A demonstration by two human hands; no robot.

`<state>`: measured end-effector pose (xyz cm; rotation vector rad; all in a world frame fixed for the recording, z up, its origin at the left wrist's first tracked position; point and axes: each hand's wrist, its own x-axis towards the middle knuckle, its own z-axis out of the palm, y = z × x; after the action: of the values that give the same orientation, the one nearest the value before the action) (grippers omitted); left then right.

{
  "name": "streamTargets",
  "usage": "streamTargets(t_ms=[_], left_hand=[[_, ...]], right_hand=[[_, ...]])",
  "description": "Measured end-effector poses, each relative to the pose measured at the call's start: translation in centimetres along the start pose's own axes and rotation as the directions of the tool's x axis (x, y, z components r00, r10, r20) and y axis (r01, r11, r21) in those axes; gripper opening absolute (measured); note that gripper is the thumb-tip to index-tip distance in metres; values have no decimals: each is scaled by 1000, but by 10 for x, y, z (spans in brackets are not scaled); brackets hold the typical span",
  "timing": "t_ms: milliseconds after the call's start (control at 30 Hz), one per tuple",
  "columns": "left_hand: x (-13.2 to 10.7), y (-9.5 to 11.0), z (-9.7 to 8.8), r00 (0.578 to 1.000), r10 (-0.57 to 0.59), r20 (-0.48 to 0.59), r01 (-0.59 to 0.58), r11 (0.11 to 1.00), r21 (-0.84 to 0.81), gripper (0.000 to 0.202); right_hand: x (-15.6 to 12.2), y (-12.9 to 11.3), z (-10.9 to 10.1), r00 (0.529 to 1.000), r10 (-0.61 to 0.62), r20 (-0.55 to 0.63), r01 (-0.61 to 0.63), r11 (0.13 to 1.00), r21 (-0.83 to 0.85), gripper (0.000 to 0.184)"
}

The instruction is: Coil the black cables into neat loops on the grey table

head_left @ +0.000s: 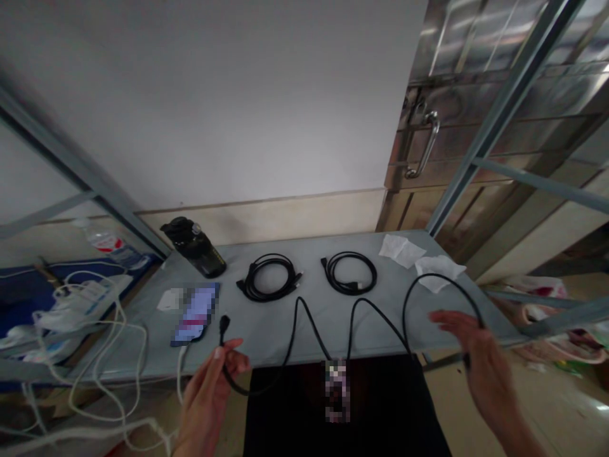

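My left hand (212, 387) pinches one end of a long black cable (352, 324) just below its plug, at the table's near edge. The cable loops in waves over the grey table (304, 317) towards my right hand (476, 355), which has the cable's other end running through its loosely curled fingers. Two coiled black cables lie further back: one (269, 277) at the centre, one (351, 273) to its right.
A black bottle (195, 246) lies at the table's back left, a phone (196, 312) near the left front. White tissues (419, 257) sit at the back right. White cables (95, 330) hang at the left. A metal door (476, 114) stands at the right.
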<state>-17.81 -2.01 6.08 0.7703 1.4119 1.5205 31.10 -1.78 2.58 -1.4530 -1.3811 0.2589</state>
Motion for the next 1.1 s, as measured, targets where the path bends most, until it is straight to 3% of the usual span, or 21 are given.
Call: streamTargets(t_ms=[67,133,233,300,400,500,633,700,733,833,933,1033,1100], left_hand=[[-7,-10,19,997,-49,64,50,999,-12,61],[-18,-18,38,985,-103,140,109,993,-38,64],[-36,-28,58,961,-162,226,179,982,-59,68],[-47,-31,62,944,-215,251,229,973,-25,69],[-58,-27,54,943,-276,187,261,960,102,59],[-64,-15,37,936,-305,177,285,950,127,60],[-65,-5,24,869,-341,358,329,939,95,75],[-59,0,26,850,-277,449,257,961,106,76],[-54,4,28,836,-230,498,207,973,100,76],[-32,19,40,809,-80,582,96,995,3,84],[3,37,54,834,80,546,20,984,-174,98],[50,45,67,909,192,370,-96,961,-261,77],[86,42,72,951,240,196,-202,960,-195,60]], right_hand=[[-19,-31,36,986,30,166,-47,994,99,55],[-44,-62,73,937,9,350,-60,989,134,46],[-85,-98,126,784,-164,598,46,977,208,43],[-110,-115,156,715,-244,655,102,963,248,39],[-138,-129,188,605,-281,745,135,958,252,38],[-145,-139,195,501,-267,823,113,963,243,48],[-117,-154,172,336,-289,897,98,957,272,45],[-95,-164,161,249,-281,927,141,957,252,46],[-83,-168,159,228,-281,932,190,952,241,47],[-51,-178,164,240,-359,902,456,862,222,48],[-17,-187,178,277,-474,836,706,690,157,42],[21,-198,196,311,-599,738,836,541,86,33],[45,-200,214,344,-670,658,873,487,39,26]])
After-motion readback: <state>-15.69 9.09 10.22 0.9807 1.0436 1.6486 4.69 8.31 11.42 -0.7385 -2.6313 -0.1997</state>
